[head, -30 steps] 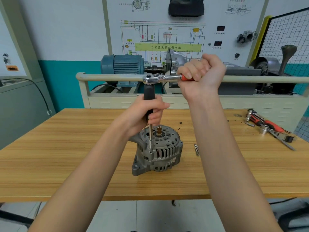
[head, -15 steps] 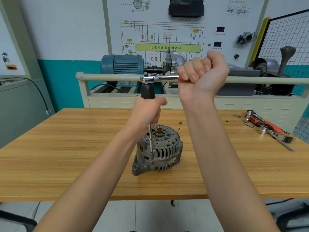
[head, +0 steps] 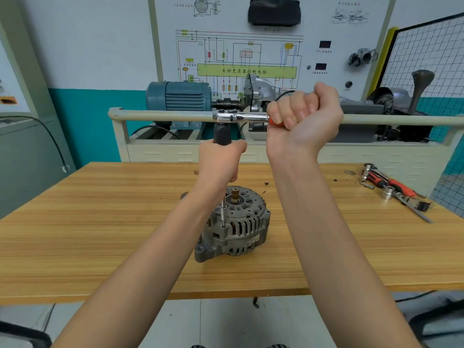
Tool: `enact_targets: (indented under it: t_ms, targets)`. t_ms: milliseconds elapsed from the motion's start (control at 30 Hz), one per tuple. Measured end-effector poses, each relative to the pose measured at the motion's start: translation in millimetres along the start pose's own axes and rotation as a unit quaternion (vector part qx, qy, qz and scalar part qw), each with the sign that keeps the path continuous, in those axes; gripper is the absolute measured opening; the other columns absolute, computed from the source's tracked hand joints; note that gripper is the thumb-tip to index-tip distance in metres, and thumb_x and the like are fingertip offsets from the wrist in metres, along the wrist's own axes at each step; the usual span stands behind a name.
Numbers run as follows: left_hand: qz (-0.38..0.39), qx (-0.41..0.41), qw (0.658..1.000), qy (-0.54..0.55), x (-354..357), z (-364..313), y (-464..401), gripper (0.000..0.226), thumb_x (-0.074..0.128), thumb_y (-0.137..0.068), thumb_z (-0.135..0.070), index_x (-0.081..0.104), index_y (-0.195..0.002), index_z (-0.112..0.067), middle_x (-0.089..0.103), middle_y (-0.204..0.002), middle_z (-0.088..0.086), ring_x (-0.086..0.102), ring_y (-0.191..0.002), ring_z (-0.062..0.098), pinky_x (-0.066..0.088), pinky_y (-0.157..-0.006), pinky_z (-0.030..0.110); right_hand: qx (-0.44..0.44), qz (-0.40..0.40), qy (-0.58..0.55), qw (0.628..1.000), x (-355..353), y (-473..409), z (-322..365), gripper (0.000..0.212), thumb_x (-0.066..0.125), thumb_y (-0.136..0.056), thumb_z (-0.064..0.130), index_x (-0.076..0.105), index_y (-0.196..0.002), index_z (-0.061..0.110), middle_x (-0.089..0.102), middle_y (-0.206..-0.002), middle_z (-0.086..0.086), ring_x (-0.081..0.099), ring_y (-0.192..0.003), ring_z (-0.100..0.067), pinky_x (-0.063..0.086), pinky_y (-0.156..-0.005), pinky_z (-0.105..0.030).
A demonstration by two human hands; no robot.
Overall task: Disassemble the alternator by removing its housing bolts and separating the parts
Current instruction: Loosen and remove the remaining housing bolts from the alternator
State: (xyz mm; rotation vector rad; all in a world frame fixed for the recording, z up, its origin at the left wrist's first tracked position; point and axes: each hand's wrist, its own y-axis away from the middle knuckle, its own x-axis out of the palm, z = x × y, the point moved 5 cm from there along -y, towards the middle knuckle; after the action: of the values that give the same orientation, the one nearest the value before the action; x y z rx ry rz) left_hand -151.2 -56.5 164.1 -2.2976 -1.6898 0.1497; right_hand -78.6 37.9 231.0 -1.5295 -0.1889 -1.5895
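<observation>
- Since a second ago the right hand (head: 305,119) has swung the ratchet handle (head: 242,117) a little away from the person and rolled the fist back, so its knuckles now face up. The left hand (head: 221,160) has slid higher on the black grip (head: 222,134), and the alternator (head: 236,222) has not shifted on the wooden table (head: 75,234).
- The alternator sits straight below the left hand's fingers, pulley shaft (head: 235,194) pointing up, near the middle of the table.
- The driver shank (head: 223,212) drops from under the left fingers into a housing bolt hole on the near-left rim of the casing. Its long axis is upright, and the ratchet handle lies across it, level, running rightward into the right fist.
- The left hand is the nearer one to the alternator. Its fingers are wrapped tight round the black grip, keeping the shank plumb over the bolt.
- The right hand's fingers are curled hard round the orange end of the handle, wrist bent back, forearm rising steeply from below.
- I'd say the next swing depends on the shank staying square to the bolt head. If the left hand lets it lean, the bit could slip out.
- Well off to the right of the right fist lie spare tools (head: 394,189) with red handles and a loose socket (head: 388,195).
</observation>
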Motion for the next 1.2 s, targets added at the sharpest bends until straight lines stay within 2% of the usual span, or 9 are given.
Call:
enact_targets:
  t_ms: [67, 267, 367, 533, 833, 900, 1067, 1133, 1200]
  targets:
    - [0.039, 0.011, 0.999, 0.009, 0.1, -0.1, 0.7, 0.036, 0.058, -0.083, 0.001, 0.038, -0.059, -0.016, 0.031, -0.039, -0.007, 0.025, -0.033, 0.009, 0.026, -0.039, 0.020, 0.010, 0.000, 0.002, 1.000, 2.8, -2.7, 1.9, 0.058, 0.036, -0.094, 0.008, 0.029, -0.037, 0.022, 0.018, -0.037, 0.007, 0.015, -0.032, -0.010, 0.020, -0.036, -0.020]
    - [0.317, -0.001, 0.947, 0.041, 5.1, -7.7, 7.6, 0.047, 0.059, -0.082, -0.005, 0.035, -0.044, -0.019, 0.028, -0.038, -0.007, 0.023, -0.032, 0.009, 0.021, -0.040, 0.020, 0.193, -0.057, -0.111, 0.973, -10.1, -27.3, -15.8, 0.057, 0.037, -0.093, 0.010, 0.027, -0.037, 0.017, 0.020, -0.031, 0.007, 0.017, -0.024, -0.008, 0.018, -0.031, -0.015]
    - [0.235, -0.013, 0.972, 0.006, 4.6, -3.2, 4.3, 0.055, 0.056, -0.089, -0.002, 0.034, -0.043, -0.024, 0.026, -0.037, -0.007, 0.020, -0.031, 0.008, 0.020, -0.037, 0.017, 0.175, -0.057, -0.130, 0.974, -14.1, -25.1, -14.9, 0.056, 0.037, -0.092, 0.009, 0.028, -0.038, 0.017, 0.020, -0.032, 0.007, 0.017, -0.024, -0.009, 0.018, -0.032, -0.015]
    - [0.029, -0.018, 0.999, 0.003, 1.7, 2.5, -2.0, 0.035, 0.055, -0.084, -0.001, 0.035, -0.061, -0.017, 0.030, -0.039, -0.008, 0.024, -0.032, 0.008, 0.024, -0.037, 0.017, 0.012, -0.012, -0.012, 1.000, -3.0, -6.8, 0.5, 0.056, 0.038, -0.093, 0.009, 0.029, -0.039, 0.021, 0.018, -0.038, 0.006, 0.015, -0.032, -0.010, 0.020, -0.036, -0.021]
    - [0.307, -0.002, 0.952, -0.010, -0.1, -8.8, 6.8, 0.050, 0.058, -0.088, -0.002, 0.038, -0.045, -0.018, 0.031, -0.039, -0.003, 0.029, -0.036, 0.013, 0.028, -0.043, 0.021, 0.154, -0.072, -0.114, 0.979, -13.0, -25.2, -12.4, 0.052, 0.038, -0.092, 0.008, 0.029, -0.041, 0.018, 0.021, -0.035, 0.008, 0.017, -0.026, -0.008, 0.017, -0.033, -0.014]
    - [0.262, -0.017, 0.965, -0.015, 2.9, -5.0, 4.0, 0.054, 0.056, -0.090, -0.002, 0.034, -0.044, -0.021, 0.027, -0.037, -0.005, 0.023, -0.032, 0.011, 0.024, -0.039, 0.018, 0.137, -0.073, -0.110, 0.982, -14.8, -23.4, -11.3, 0.053, 0.038, -0.092, 0.009, 0.030, -0.041, 0.018, 0.020, -0.036, 0.008, 0.017, -0.027, -0.008, 0.017, -0.034, -0.015]
    - [-0.033, -0.028, 0.999, -0.020, 1.2, 6.3, -0.8, 0.025, 0.058, -0.083, -0.004, 0.040, -0.069, -0.014, 0.035, -0.050, -0.001, 0.031, -0.041, 0.012, 0.026, -0.040, 0.021, 0.009, -0.038, -0.015, 0.999, -5.9, -5.4, 1.8, 0.054, 0.039, -0.093, 0.008, 0.027, -0.042, 0.021, 0.018, -0.040, 0.006, 0.015, -0.034, -0.011, 0.019, -0.038, -0.021]
    - [-0.064, -0.009, 0.998, -0.025, 0.5, 5.9, 1.3, 0.024, 0.059, -0.081, -0.004, 0.040, -0.070, -0.013, 0.034, -0.054, 0.001, 0.032, -0.045, 0.014, 0.027, -0.044, 0.023, -0.023, -0.017, 0.008, 1.000, 0.8, 2.9, 3.7, 0.055, 0.039, -0.094, 0.007, 0.027, -0.042, 0.021, 0.018, -0.040, 0.005, 0.016, -0.033, -0.011, 0.021, -0.038, -0.021]
    - [-0.004, -0.003, 1.000, -0.031, -0.6, 3.9, 2.3, 0.026, 0.060, -0.081, -0.003, 0.041, -0.068, -0.014, 0.034, -0.050, -0.002, 0.030, -0.041, 0.012, 0.027, -0.041, 0.021, -0.014, -0.012, 0.011, 1.000, 3.9, 2.4, 5.9, 0.055, 0.038, -0.093, 0.007, 0.026, -0.042, 0.021, 0.018, -0.039, 0.006, 0.016, -0.033, -0.011, 0.021, -0.037, -0.021]
